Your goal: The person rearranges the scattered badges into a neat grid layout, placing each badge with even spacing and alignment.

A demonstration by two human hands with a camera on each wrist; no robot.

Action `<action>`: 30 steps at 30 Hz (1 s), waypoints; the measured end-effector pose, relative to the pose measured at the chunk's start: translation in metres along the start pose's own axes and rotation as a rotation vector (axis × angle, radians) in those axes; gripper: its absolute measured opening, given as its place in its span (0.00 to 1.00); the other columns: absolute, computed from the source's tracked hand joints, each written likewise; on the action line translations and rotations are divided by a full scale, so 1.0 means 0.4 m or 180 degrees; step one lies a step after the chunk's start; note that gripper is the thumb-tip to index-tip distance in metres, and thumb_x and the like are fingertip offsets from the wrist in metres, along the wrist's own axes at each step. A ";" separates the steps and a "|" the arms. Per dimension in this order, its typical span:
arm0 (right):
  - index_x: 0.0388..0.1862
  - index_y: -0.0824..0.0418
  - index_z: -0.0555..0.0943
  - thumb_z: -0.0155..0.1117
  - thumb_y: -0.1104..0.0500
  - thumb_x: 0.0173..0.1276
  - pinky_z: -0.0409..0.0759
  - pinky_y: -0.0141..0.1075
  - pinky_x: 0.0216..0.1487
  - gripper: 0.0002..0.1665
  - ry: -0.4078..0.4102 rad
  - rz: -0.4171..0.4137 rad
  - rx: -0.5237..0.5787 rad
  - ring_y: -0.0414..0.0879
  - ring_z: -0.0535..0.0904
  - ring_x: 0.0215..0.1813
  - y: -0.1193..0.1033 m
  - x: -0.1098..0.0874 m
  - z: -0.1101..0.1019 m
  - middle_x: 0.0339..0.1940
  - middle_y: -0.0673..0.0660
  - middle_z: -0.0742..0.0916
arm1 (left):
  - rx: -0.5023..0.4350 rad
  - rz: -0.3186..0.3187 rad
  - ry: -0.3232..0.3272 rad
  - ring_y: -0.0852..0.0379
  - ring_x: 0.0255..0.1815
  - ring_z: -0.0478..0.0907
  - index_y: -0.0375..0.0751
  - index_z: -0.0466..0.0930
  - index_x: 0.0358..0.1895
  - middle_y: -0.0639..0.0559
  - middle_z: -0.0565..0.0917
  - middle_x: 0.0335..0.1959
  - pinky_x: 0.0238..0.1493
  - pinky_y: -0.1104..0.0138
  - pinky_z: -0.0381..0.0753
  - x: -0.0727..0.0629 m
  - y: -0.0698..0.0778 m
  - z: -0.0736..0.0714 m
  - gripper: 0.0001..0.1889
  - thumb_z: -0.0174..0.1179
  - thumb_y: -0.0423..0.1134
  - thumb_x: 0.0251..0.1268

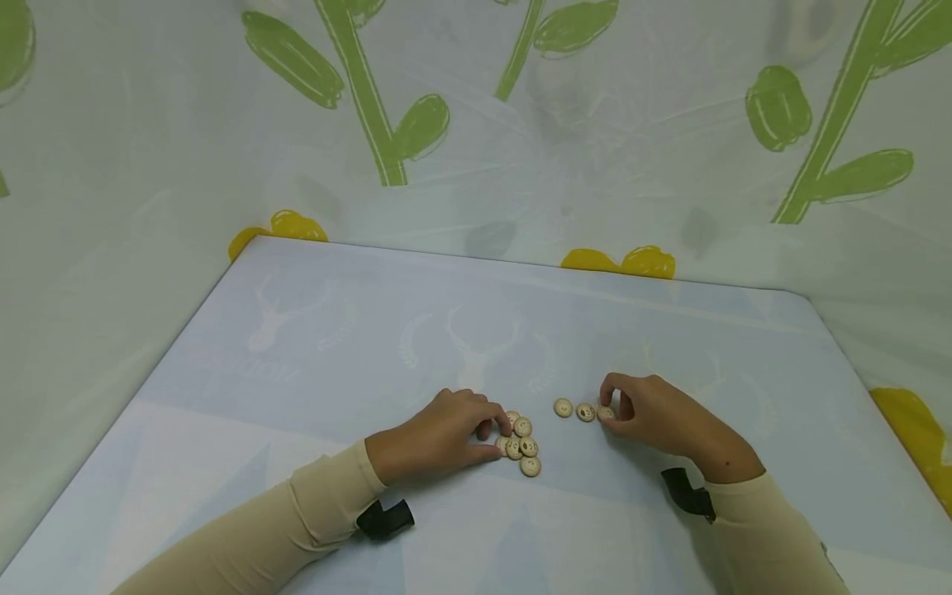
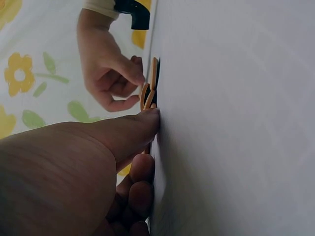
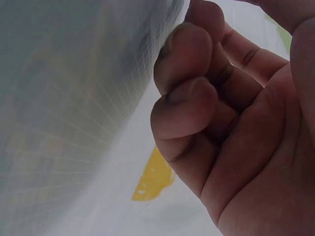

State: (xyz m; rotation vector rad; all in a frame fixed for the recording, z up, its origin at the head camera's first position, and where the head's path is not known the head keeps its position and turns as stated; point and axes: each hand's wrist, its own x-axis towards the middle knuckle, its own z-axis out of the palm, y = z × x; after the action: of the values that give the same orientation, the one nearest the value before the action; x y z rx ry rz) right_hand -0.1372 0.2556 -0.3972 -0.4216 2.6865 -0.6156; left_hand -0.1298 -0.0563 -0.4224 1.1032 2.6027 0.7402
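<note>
My left hand (image 1: 449,434) lies at the left side of a cluster of small round wooden buttons (image 1: 530,467). Its index fingertip and thumb touch the nearest ones, slightly apart from each other. To the right of the cluster, a short row holds a button (image 1: 563,407), a second with a dark mark (image 1: 585,411) and a third (image 1: 606,413) at the right end. Thumb and index finger of my right hand (image 1: 658,417) pinch that third button. In the left wrist view several buttons (image 2: 154,73) show edge-on beyond the left thumb. The right wrist view shows curled fingers (image 3: 184,108), with no button visible.
A pale blue tabletop (image 1: 342,314) printed with deer heads spreads under both hands. Behind it hangs a white curtain (image 1: 595,182) with green leaves and yellow flowers. A black strap (image 1: 385,521) sits at the left wrist, another black strap (image 1: 687,494) at the right.
</note>
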 end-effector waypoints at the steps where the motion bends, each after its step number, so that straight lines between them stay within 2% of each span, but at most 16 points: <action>1: 0.41 0.54 0.77 0.70 0.59 0.64 0.71 0.33 0.26 0.10 -0.0014 0.0025 0.0012 0.41 0.71 0.25 0.000 0.001 0.000 0.22 0.49 0.78 | -0.0004 -0.0007 0.0002 0.66 0.35 0.69 0.55 0.85 0.44 0.65 0.74 0.27 0.45 0.65 0.66 0.000 0.000 0.000 0.10 0.70 0.47 0.62; 9: 0.40 0.54 0.77 0.70 0.60 0.64 0.72 0.32 0.26 0.10 -0.0099 0.0081 0.0077 0.41 0.71 0.25 0.005 0.000 0.004 0.22 0.49 0.78 | 0.0008 -0.0019 -0.0033 0.66 0.35 0.68 0.55 0.84 0.45 0.65 0.74 0.27 0.46 0.65 0.66 0.000 0.001 0.003 0.10 0.70 0.48 0.62; 15: 0.40 0.54 0.77 0.70 0.60 0.64 0.71 0.32 0.25 0.11 -0.0073 0.0035 0.0057 0.41 0.71 0.25 0.010 0.000 0.007 0.21 0.49 0.78 | -0.0001 -0.0001 0.0019 0.66 0.35 0.69 0.55 0.85 0.44 0.65 0.74 0.27 0.45 0.65 0.66 0.000 -0.003 0.005 0.10 0.70 0.47 0.62; 30: 0.41 0.54 0.76 0.70 0.59 0.64 0.72 0.33 0.26 0.11 -0.0105 0.0088 0.0103 0.42 0.72 0.26 0.013 0.001 0.006 0.22 0.49 0.78 | 0.0016 -0.0020 -0.0011 0.66 0.34 0.68 0.55 0.84 0.45 0.64 0.74 0.27 0.46 0.64 0.66 0.000 0.003 0.002 0.10 0.69 0.48 0.63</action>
State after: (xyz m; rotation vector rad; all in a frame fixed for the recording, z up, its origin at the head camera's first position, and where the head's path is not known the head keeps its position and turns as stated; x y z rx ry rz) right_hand -0.1377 0.2590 -0.4015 -0.3819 2.6431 -0.6375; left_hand -0.1288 -0.0554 -0.4226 1.0961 2.6054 0.7300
